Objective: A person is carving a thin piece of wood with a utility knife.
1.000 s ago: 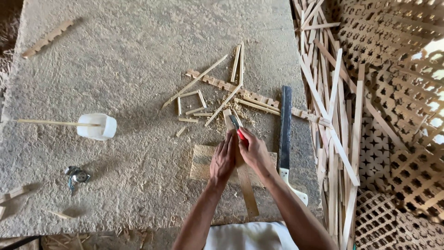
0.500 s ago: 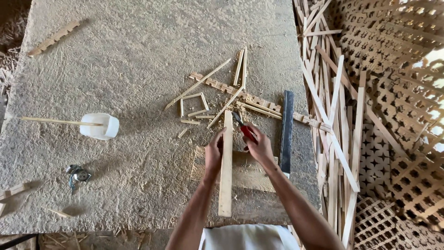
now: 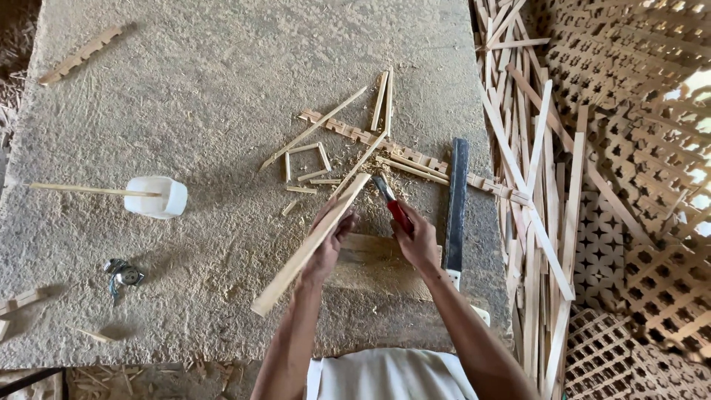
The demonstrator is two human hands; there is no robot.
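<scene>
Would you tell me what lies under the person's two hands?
A flat wooden board rests on the sawdust-covered table beneath the left hand and right hand; its middle is hidden by them.

The tool (image 3: 392, 206) has a red handle and a dark tip. The long stick (image 3: 309, 244) is pale tan wood. The cup (image 3: 157, 197) is white. The flat blade (image 3: 455, 207) is dark grey. The lattice panels (image 3: 637, 185) show a brown crisscross pattern.
</scene>
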